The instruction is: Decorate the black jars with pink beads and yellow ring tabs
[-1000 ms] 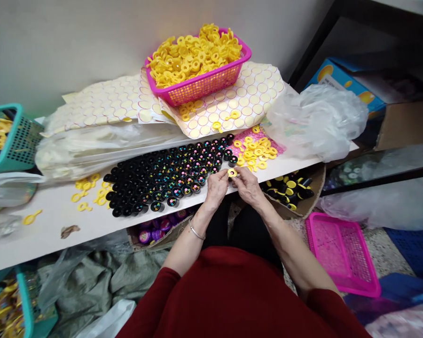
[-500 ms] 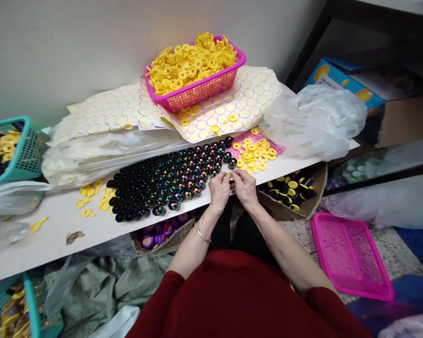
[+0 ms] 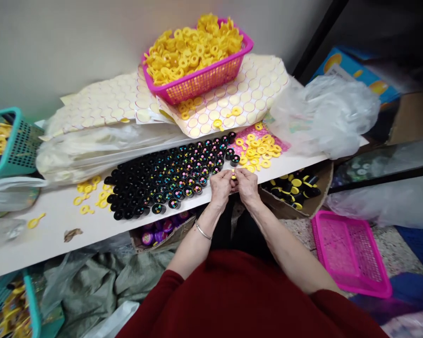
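At the table's near edge, our left hand and right hand pinch a small yellow piece between them. From it, the black cups stand toward nine o'clock; loose yellow rings lie toward one o'clock.

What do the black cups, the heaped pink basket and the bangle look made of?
Black cups: probably hard plastic, glossy, with pale glints on the rims. Pink basket: moulded plastic, slight sheen, judging by its regular latticed wall. Bangle: likely polished metal, silvery and shiny.
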`<state>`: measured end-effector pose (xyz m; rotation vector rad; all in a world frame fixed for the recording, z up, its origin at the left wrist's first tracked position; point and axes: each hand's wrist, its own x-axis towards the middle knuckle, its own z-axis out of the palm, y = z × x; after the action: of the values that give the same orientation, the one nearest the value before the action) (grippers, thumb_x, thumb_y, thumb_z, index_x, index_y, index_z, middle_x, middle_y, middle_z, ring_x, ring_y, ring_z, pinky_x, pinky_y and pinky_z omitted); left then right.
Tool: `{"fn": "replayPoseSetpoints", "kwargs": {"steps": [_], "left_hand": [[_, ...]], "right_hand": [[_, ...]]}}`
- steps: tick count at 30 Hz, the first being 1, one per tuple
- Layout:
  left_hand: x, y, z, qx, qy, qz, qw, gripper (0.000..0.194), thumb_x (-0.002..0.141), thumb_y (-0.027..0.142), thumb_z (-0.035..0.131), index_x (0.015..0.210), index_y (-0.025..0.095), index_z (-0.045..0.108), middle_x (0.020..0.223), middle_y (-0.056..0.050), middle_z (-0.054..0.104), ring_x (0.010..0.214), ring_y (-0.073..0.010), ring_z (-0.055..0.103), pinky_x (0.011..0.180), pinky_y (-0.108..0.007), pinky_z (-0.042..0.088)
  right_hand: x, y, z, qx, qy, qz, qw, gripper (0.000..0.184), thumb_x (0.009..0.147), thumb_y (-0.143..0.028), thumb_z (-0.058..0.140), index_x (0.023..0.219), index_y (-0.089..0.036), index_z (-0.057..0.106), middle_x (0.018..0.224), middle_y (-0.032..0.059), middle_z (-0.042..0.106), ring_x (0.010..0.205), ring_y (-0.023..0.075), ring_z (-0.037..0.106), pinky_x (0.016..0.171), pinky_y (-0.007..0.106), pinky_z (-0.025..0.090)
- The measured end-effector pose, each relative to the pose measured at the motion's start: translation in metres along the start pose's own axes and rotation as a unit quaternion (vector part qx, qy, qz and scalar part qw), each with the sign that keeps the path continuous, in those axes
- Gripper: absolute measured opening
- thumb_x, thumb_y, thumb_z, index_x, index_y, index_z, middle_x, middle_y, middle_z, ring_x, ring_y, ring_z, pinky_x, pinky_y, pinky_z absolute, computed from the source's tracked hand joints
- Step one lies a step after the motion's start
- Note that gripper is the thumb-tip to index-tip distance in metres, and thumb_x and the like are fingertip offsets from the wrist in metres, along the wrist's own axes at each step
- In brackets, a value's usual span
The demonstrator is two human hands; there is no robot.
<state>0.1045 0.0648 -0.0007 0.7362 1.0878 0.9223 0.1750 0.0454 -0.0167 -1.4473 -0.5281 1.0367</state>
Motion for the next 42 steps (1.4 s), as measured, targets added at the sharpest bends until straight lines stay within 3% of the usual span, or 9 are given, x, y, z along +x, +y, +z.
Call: {"fn": "replayPoseSetpoints", "kwargs": {"steps": [7,12,15,19,24,29,34,37,42], "left_hand": [[-0.012,-0.001,-0.004,-0.004,-0.041,0.035,0.999,0.038,0.068,0.043,0.064,0.086,0.009,0.067,0.041,0.007,0.044,0.035,-0.003,0.033,0.039,-0.018,0.024],[-0.039,-0.001,-0.014,0.065,-0.167,0.06,0.982,0.058,0.065,0.034,0.067,0.118,0.011,0.062,0.053,0.006,0.049,0.043,-0.0027,0.035,0.043,-0.018,0.024],[-0.05,0.007,-0.021,0.15,-0.229,0.075,0.959,0.064,0.06,0.02,0.065,0.123,0.013,0.058,0.059,0.006,0.048,0.049,-0.0032,0.036,0.048,-0.018,0.026],[-0.053,0.018,-0.03,0.3,-0.246,0.228,0.893,0.057,0.058,0.01,0.061,0.114,0.02,0.065,0.069,0.004,0.047,0.062,-0.0071,0.039,0.055,-0.02,0.031],[-0.05,0.02,-0.031,0.306,-0.358,0.274,0.839,0.045,0.057,0.014,0.072,0.101,0.023,0.07,0.086,0.0,0.049,0.074,-0.0109,0.043,0.061,-0.023,0.038],[-0.057,0.004,-0.022,0.238,-0.315,0.282,0.875,0.026,0.061,0.029,0.078,0.086,0.02,0.072,0.08,-0.001,0.052,0.078,-0.0127,0.048,0.067,-0.026,0.041],[-0.07,-0.002,-0.015,0.219,-0.198,0.309,0.904,0.026,0.068,0.035,0.074,0.086,0.017,0.07,0.079,-0.002,0.057,0.072,-0.0117,0.049,0.059,-0.025,0.037],[-0.073,-0.003,-0.014,0.273,-0.158,0.361,0.877,0.022,0.068,0.031,0.073,0.085,0.018,0.069,0.08,-0.002,0.06,0.078,-0.0143,0.05,0.066,-0.028,0.04],[-0.073,-0.008,-0.015,0.362,-0.159,0.463,0.794,0.02,0.072,0.028,0.067,0.09,0.019,0.068,0.083,-0.004,0.063,0.082,-0.0168,0.051,0.075,-0.032,0.043]], "right_hand": [[-0.015,-0.017,-0.007,0.05,-0.091,0.011,0.995,0.031,0.069,-0.049,0.062,0.078,-0.02,0.056,0.043,-0.0082,0.047,0.036,0.0106,0.045,0.038,0.025,0.042],[-0.032,-0.025,-0.025,0.09,-0.082,0.011,0.992,0.031,0.062,-0.045,0.069,0.073,-0.018,0.058,0.054,-0.0058,0.05,0.044,0.008,0.045,0.039,0.022,0.04],[-0.044,-0.034,-0.035,0.074,-0.095,0.032,0.992,0.029,0.063,-0.042,0.07,0.072,-0.017,0.06,0.057,-0.0039,0.052,0.046,0.0085,0.048,0.04,0.021,0.038],[-0.057,-0.05,-0.052,0.0,-0.126,0.038,0.991,0.031,0.065,-0.042,0.071,0.076,-0.016,0.06,0.058,-0.0023,0.057,0.042,0.0069,0.048,0.036,0.018,0.033],[-0.066,-0.063,-0.07,-0.034,-0.212,0.088,0.973,0.04,0.06,-0.041,0.077,0.084,-0.018,0.054,0.059,-0.0065,0.055,0.039,0.0049,0.046,0.034,0.016,0.029],[-0.071,-0.055,-0.078,0.017,-0.214,0.066,0.974,0.039,0.066,-0.047,0.073,0.083,-0.018,0.055,0.06,-0.005,0.055,0.041,0.0044,0.044,0.034,0.016,0.028],[-0.083,-0.029,-0.091,0.092,-0.169,-0.053,0.98,0.038,0.069,-0.042,0.074,0.099,-0.022,0.063,0.091,0.0033,0.065,0.063,0.0101,0.057,0.049,0.023,0.046],[-0.091,-0.017,-0.096,0.1,-0.202,-0.057,0.973,0.051,0.058,-0.034,0.082,0.105,-0.027,0.063,0.101,0.003,0.065,0.075,0.0135,0.059,0.062,0.029,0.053],[-0.094,-0.015,-0.097,0.123,-0.202,-0.034,0.971,0.054,0.049,-0.032,0.087,0.098,-0.025,0.065,0.093,0.001,0.066,0.074,0.0142,0.061,0.062,0.029,0.055]]}}
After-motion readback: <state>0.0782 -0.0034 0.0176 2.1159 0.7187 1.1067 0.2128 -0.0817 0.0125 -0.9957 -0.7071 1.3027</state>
